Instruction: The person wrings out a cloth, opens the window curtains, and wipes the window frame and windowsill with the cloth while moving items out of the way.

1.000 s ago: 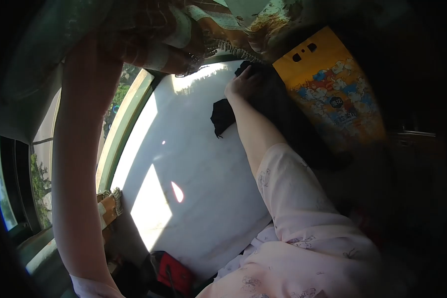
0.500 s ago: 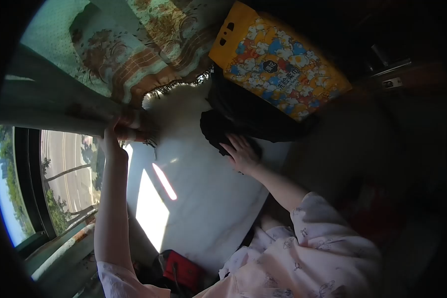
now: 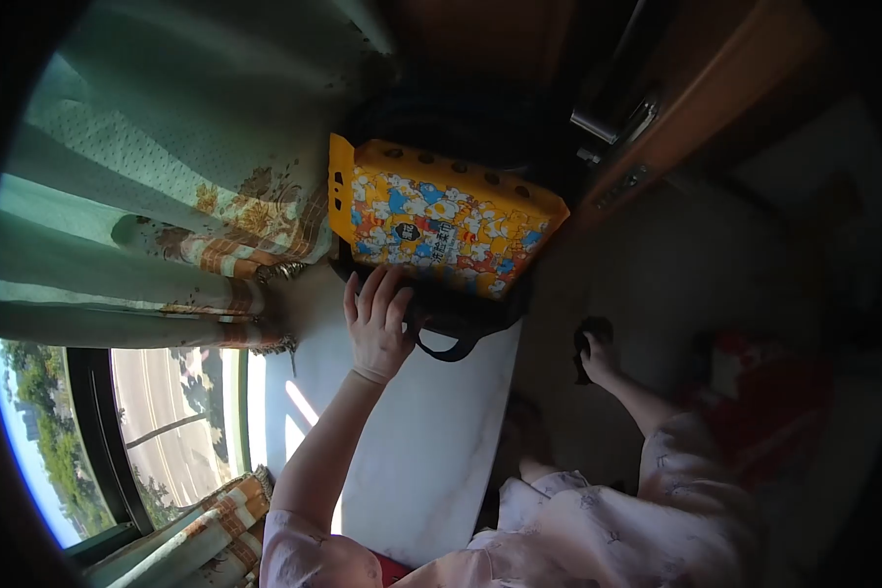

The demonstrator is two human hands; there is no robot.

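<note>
My left hand lies against the front of a black bag, its fingers stretched and slightly apart. The bag's loop handle hangs just right of that hand. On top of the bag rests a yellow package with a colourful cartoon print. Off to the right, beyond the sill's edge, my right hand is closed around a crumpled black cloth. Part of the cloth is hidden by the hand.
A pale marble-look sill runs along the window. Green patterned curtains hang at the left. A wooden door with a metal handle stands at the upper right. Red items lie in shadow at the right.
My left hand has left the curtain and moved right to the bag. My right hand has lifted the black cloth from the sill and carried it right. The view has shifted.
</note>
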